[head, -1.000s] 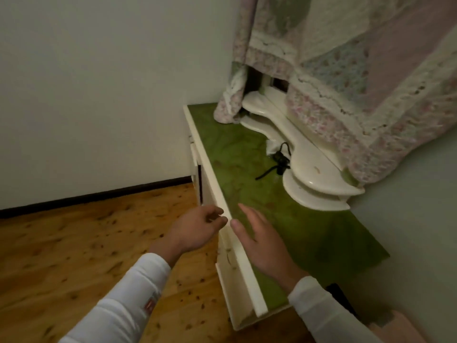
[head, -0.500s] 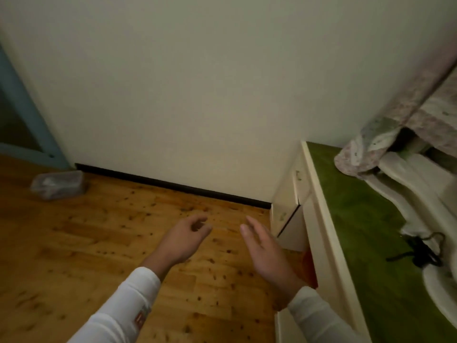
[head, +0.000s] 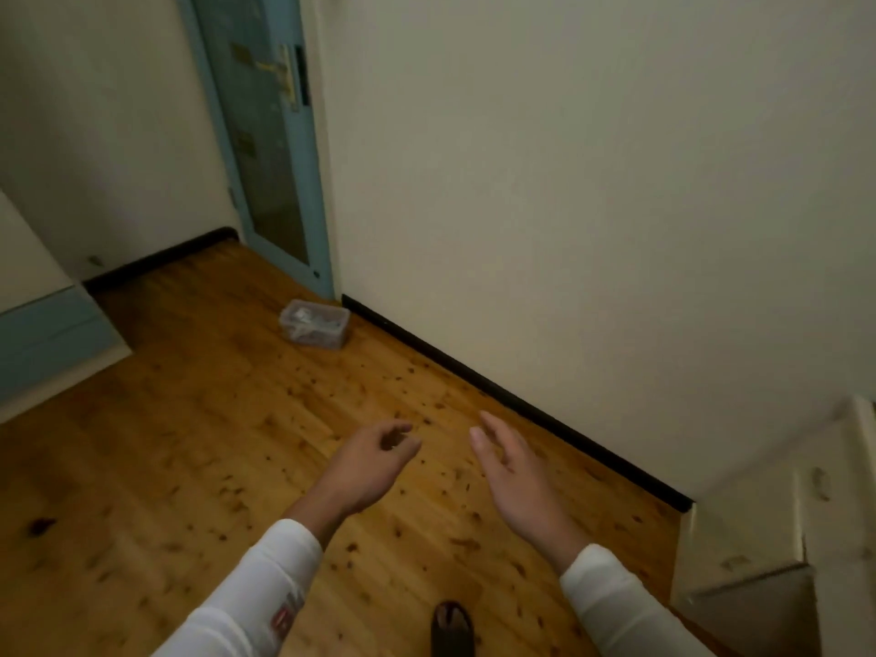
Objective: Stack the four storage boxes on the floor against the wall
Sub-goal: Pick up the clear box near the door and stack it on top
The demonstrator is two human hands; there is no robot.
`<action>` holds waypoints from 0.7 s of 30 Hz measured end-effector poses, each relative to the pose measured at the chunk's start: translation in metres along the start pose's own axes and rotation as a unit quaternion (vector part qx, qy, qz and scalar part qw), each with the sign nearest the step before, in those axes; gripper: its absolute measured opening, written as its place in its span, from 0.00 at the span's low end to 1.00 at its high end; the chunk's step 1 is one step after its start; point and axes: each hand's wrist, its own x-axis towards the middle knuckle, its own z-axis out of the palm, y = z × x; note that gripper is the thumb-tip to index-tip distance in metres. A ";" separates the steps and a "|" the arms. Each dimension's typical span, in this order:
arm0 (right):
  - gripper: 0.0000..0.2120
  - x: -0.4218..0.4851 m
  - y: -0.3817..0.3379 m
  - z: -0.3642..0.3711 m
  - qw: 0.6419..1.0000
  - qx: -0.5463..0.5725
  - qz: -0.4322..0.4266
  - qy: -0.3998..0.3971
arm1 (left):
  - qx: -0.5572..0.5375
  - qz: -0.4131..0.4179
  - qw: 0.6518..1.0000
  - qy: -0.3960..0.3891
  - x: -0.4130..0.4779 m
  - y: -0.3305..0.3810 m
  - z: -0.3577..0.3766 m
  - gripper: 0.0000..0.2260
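One clear plastic storage box (head: 314, 323) with pale contents sits on the wooden floor, close to the wall by the foot of a blue door. My left hand (head: 369, 467) hovers over the floor with loosely curled fingers and holds nothing. Beside it my right hand (head: 514, 471) is held out with relaxed, nearly straight fingers, also empty. Both hands are well short of the box, nearer to me. No other storage box is in view.
A cream wall with a black skirting board (head: 512, 400) runs from the door (head: 265, 135) to a cream dresser (head: 777, 528) at the right edge. A blue-and-white piece of furniture (head: 42, 334) stands at the left. My foot (head: 452, 628) shows at the bottom.
My view has swung left, from the green-topped dresser to the floor and door. The box has come closer to the middle. Both hands stay empty in front of me.
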 end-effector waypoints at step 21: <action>0.36 0.358 -0.078 0.060 0.983 -0.014 -0.092 -0.158 | -0.029 -0.108 0.979 0.172 0.234 -0.007 -0.143 0.21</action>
